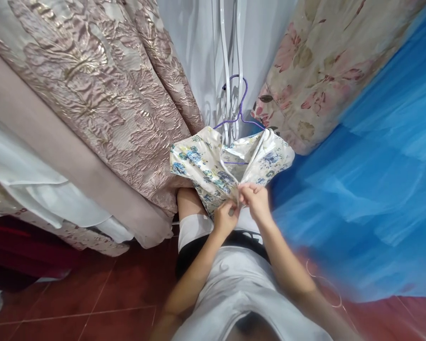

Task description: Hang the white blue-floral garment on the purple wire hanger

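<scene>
A short-sleeved floral garment (213,177), cream with blue flowers, hangs by its shoulders on a purple hanger (240,106) in front of me. Its front opening runs down in a V to my hands. My right hand (255,199) pinches the garment at the bottom of that V. Just below and to the left, my left hand (226,215) is closed on the lower front edge. The two hands are close together. Whatever small fastening lies between the fingertips is too small to make out.
White metal bars (224,61) rise behind the hanger, before a pale curtain (191,42). Pink brocade fabric (102,94) hangs at left, floral fabric (305,80) and blue tulle (344,203) at right. The floor (128,279) is red tile.
</scene>
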Tool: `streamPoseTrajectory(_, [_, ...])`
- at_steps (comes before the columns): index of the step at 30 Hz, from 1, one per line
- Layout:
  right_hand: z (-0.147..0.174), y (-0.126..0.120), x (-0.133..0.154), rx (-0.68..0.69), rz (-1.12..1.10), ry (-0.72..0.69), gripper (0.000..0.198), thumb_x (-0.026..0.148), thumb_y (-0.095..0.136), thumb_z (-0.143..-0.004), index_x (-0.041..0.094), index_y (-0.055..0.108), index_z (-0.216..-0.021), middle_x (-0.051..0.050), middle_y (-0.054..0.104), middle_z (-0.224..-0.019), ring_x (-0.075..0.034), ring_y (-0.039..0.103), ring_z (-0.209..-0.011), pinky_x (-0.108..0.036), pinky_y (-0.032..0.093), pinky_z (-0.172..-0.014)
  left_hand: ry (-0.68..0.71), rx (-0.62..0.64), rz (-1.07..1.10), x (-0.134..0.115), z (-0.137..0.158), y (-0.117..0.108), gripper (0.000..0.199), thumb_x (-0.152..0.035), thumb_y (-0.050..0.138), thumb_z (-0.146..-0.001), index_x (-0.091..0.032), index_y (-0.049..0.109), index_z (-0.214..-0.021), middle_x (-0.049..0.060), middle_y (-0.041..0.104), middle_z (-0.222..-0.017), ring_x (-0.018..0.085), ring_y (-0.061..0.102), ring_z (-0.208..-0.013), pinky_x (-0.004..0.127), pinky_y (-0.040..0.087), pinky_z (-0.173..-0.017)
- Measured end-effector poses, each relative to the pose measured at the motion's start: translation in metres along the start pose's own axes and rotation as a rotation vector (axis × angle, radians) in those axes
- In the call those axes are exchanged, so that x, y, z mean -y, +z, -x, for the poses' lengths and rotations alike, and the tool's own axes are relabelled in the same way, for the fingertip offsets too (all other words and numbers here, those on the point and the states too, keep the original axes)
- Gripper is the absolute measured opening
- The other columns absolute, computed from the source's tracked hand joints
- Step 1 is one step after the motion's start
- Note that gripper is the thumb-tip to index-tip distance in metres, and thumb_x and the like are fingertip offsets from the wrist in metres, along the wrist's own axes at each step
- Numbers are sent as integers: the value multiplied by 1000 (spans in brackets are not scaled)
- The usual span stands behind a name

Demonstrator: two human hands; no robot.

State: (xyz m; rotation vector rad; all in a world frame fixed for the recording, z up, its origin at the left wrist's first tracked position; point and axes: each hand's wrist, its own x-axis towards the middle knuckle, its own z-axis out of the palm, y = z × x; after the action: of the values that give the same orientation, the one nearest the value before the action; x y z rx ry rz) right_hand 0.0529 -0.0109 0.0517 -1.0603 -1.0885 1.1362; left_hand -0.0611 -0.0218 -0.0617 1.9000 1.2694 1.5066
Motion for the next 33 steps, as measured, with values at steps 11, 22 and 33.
streamPoseTrajectory(11, [-79, 29, 75, -3, -30, -297, 17, 21, 67, -79, 16, 65, -63, 4, 55, -48, -6, 39, -39, -20, 32, -41, -7, 158, -38, -6, 8, 14, 17, -21, 67, -89, -21, 60, -74, 4, 68, -75, 20, 65, -71, 30, 47, -69])
streamPoseTrajectory(22, [-67, 14, 71, 55, -11, -271, 14, 27, 68, -79, 17, 67, -69, 6, 54, -47, -6, 40, -39, -20, 31, -40, 527, -208, -142, -82, -137, -89, 33, -37, 43, -108, -20, 64, -128, 11, 66, -129, 24, 61, -122, 37, 52, -98])
streamPoseTrajectory(33, [-68, 28, 46, -16, 72, -284, 18, 27, 63, -74, 18, 58, -59, 6, 50, -43, -6, 38, -39, -20, 28, -43, 647, -36, -353, -86, -236, -116, 41, -49, 45, -108, -16, 64, -93, 6, 62, -93, 23, 63, -105, 47, 48, -103])
